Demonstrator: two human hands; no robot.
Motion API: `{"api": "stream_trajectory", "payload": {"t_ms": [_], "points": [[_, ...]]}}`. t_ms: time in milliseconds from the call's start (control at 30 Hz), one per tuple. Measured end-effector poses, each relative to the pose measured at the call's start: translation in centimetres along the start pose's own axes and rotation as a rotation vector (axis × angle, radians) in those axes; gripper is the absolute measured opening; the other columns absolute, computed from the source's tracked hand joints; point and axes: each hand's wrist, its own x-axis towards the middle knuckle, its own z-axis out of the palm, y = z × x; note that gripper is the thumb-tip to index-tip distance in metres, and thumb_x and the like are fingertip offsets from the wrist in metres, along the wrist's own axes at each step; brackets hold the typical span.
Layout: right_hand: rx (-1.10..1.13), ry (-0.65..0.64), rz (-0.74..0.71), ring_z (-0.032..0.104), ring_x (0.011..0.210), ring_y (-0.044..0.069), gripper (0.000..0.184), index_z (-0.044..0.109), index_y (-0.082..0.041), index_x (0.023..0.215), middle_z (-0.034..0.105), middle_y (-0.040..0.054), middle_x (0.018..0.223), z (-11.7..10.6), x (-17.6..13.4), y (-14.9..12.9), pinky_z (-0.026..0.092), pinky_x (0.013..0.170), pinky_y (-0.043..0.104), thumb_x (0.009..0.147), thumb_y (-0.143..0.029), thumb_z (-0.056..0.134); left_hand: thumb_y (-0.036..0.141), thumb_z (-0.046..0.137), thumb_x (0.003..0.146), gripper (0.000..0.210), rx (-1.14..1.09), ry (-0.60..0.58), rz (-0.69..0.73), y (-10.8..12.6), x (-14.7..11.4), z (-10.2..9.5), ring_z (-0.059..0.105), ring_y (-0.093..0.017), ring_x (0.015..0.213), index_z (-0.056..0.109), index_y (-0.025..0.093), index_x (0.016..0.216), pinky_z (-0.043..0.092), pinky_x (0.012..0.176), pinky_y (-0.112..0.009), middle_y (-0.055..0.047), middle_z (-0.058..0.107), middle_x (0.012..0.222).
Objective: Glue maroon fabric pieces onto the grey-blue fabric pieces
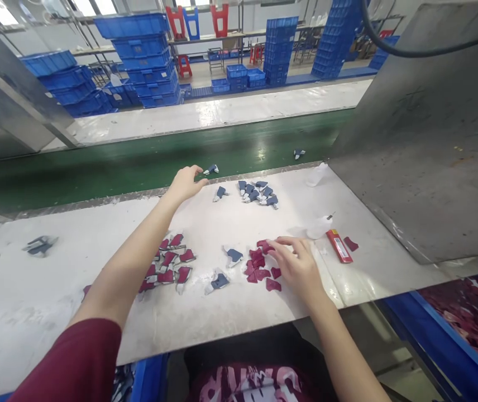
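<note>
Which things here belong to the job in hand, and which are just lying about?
Likely part of the job:
- loose maroon pieces, at the right hand's fingertips
- blue-and-grey pieces, one near the left hand's fingertips
- maroon-and-grey pieces, beside the left forearm
- green belt, carrying blue-and-grey pieces

Apparently just lying about:
- red packet
- white scraps
- background stools

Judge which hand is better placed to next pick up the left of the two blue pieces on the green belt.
Probably the left hand: it is open, just beside that blue piece on the green belt. The right hand is nearer the body, at the maroon pieces.
</note>
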Motion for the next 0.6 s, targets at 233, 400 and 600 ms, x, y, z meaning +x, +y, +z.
{"api": "stream_trajectory", "payload": {"t_ms": [233, 400, 600], "points": [[0.000, -0.278, 0.028, 0.055, 0.099, 0.024, 0.029, 0.068, -0.029, 0.119, 0.060, 0.0088, 0.105, 1.2, -0.3, 0.5, 0.057, 0.080, 0.038, 0.094, -0.017, 0.059, 0.026, 0.067, 0.092, 0.038, -0.026, 0.044, -0.074, -1.9, 6.7, 5.2, 0.064, -0.026, 0.110, 0.060, 0.013, 0.127, 0.053, 0.095, -0.047, -0.015, 0.064, 0.127], [0.101, -0.381, 0.089, 0.057, 0.097, 0.025, 0.018, 0.065, -0.024, 0.109, 0.066, 0.0072, 0.101, 1.1, 0.0, 0.5, 0.055, 0.080, 0.039, 0.097, -0.018, 0.053, 0.005, 0.061, 0.085, 0.033, -0.129, 0.032, -0.014, -2.2, 7.0, 6.0, 0.068, -0.027, 0.108, 0.068, 0.010, 0.117, 0.050, 0.097, -0.038, -0.017, 0.073, 0.118], [0.246, -0.235, 0.185, 0.064, 0.086, 0.022, 0.028, 0.063, -0.024, 0.122, 0.068, 0.0065, 0.095, -0.1, 0.3, -0.1, 0.056, 0.077, 0.037, 0.099, -0.022, 0.049, 0.017, 0.064, 0.086, 0.049, -0.226, -0.041, 0.110, 0.2, 1.3, 4.6, 0.065, -0.024, 0.118, 0.057, 0.017, 0.134, 0.047, 0.102, -0.034, -0.011, 0.071, 0.126]]}}
